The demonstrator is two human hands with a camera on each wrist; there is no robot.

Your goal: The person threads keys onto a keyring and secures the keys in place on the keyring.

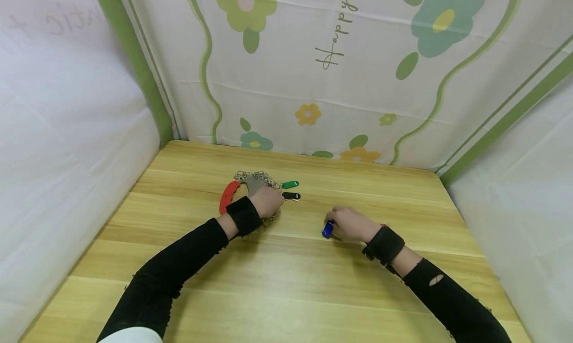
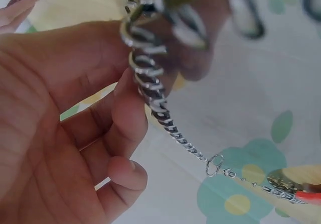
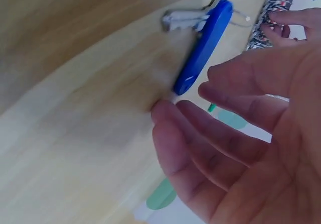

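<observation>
In the head view my left hand [image 1: 267, 201] is over a bunch of metal rings fixed to a grey metal piece with a red handle [image 1: 229, 197]. The left wrist view shows my thumb and fingers [image 2: 128, 111] curled at a chain of rings [image 2: 150, 81], gripping it near the top; the exact contact is blurred. A green key tag [image 1: 290, 184] and a black key tag [image 1: 291, 195] lie just right of that hand. My right hand [image 1: 353, 224] is beside a blue key tag [image 3: 204, 45] with keys [image 3: 184, 20]. Its loosely bent fingers lie around the tag's near end without closing on it.
The wooden tabletop [image 1: 277, 293] reaches a flowered white cloth [image 1: 286, 84] at the back. White cloth walls stand at the left [image 1: 67, 134] and right [image 1: 524, 208]. Black bands [image 1: 243, 216] circle both wrists.
</observation>
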